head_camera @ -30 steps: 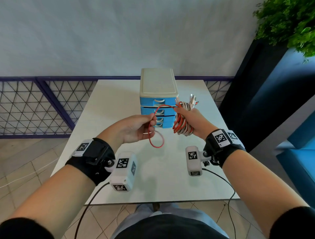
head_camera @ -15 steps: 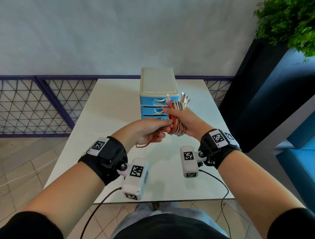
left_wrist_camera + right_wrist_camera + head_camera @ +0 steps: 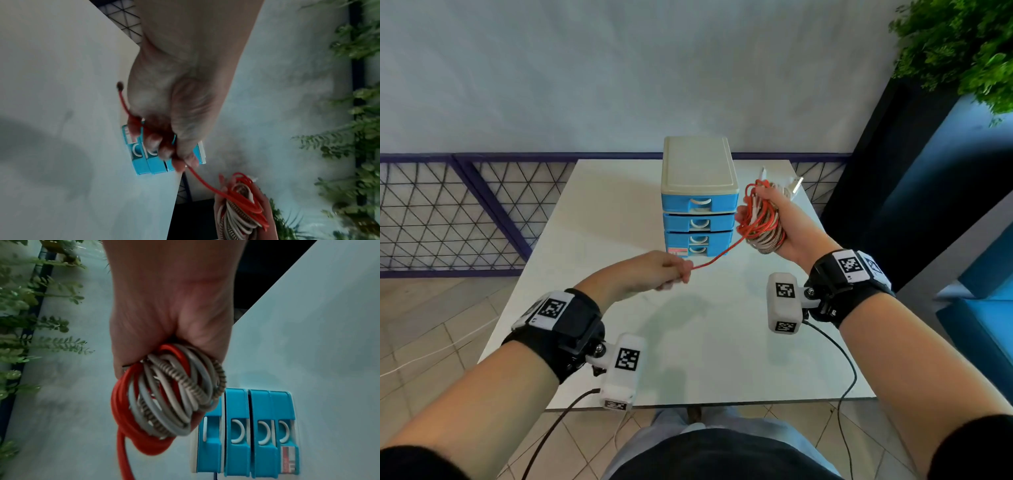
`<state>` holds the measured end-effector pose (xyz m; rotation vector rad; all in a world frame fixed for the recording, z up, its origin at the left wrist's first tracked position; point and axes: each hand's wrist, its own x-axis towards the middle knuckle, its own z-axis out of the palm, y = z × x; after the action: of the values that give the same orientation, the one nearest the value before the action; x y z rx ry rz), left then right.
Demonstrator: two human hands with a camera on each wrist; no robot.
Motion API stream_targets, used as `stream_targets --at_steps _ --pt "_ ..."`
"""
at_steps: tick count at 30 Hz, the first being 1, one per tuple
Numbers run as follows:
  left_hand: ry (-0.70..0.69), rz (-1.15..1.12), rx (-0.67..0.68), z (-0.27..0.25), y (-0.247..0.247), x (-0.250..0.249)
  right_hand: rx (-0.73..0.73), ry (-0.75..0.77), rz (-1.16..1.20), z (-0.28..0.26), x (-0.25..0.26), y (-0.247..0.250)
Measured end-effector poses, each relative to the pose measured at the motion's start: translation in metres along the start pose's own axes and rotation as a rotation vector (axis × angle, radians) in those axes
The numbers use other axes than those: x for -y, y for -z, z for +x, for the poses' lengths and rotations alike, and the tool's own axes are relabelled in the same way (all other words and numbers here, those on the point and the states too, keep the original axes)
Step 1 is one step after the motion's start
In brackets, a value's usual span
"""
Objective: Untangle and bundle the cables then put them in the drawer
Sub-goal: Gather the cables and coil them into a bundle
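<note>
White tabletop (image 3: 619, 212) fills the middle of the scene, a pale wall behind it, a purple-framed mesh fence (image 3: 448, 212) to the left and green foliage (image 3: 962, 44) up in the right corner. Standing at the far centre of the table is the drawer unit (image 3: 698, 205), cream lid on top, blue drawer fronts stacked beneath it, every one of them pushed in. A small red-and-white sticker (image 3: 677, 251) sits at its lower left corner.

Right hand (image 3: 780, 219) is up beside the drawer unit, just to its right, fingers wrapped tight around the cable bundle (image 3: 765, 222). That bundle is held clear of the table. The right wrist view shows the coils plainly: red, grey-white and striped braided loops (image 3: 170, 391) packed together in the fist. 1 or 2 white plug ends (image 3: 796, 185) poke out past the top of the hand.

Out of the bundle runs 1 red cable (image 3: 717, 258), stretched taut down and to the left, crossing in front of the lowest drawer. Left hand (image 3: 654, 274) has it, lower and nearer, fingers curled closed on the strand. From the left wrist view, the short free end (image 3: 123, 99) sticks out behind the fist with a dark tip.
</note>
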<state>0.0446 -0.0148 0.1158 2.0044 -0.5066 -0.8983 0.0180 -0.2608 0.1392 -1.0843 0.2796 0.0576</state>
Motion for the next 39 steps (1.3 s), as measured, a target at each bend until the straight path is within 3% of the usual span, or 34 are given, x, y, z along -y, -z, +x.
stream_targets --at_steps 2,6,10,15,19,23,27,31,34,39 --pt "-0.050 0.168 -0.204 0.006 0.003 -0.006 0.052 -0.050 -0.126 -0.003 -0.002 -0.006" --pt "-0.193 0.222 -0.366 0.019 0.008 -0.023 0.118 -0.103 -0.312 -0.007 -0.011 -0.024" --pt "-0.265 0.248 -0.420 0.026 0.005 -0.032 0.137 -0.106 -0.391 -0.008 -0.018 -0.033" --pt "-0.253 0.239 -0.462 0.026 -0.001 -0.033 0.224 -0.114 -0.449 -0.012 -0.022 -0.036" --pt "-0.090 0.105 -0.429 0.023 -0.001 -0.032 0.131 -0.052 -0.499 -0.011 -0.023 -0.032" --pt "0.099 -0.428 -0.278 0.016 0.011 -0.026 -0.080 0.024 -0.505 -0.004 -0.022 -0.015" --pt "0.105 -0.723 -0.109 0.010 0.013 -0.028 -0.190 0.081 -0.551 -0.001 -0.027 -0.011" --pt "0.065 -0.659 -0.073 0.009 -0.001 -0.041 -0.127 0.085 -0.511 -0.002 -0.033 -0.023" --pt "0.101 -0.599 -0.082 0.013 -0.011 -0.048 0.006 0.073 -0.412 -0.006 -0.035 -0.034" --pt "0.124 -0.682 -0.062 0.015 -0.015 -0.048 0.232 -0.046 -0.243 -0.017 -0.031 -0.042"
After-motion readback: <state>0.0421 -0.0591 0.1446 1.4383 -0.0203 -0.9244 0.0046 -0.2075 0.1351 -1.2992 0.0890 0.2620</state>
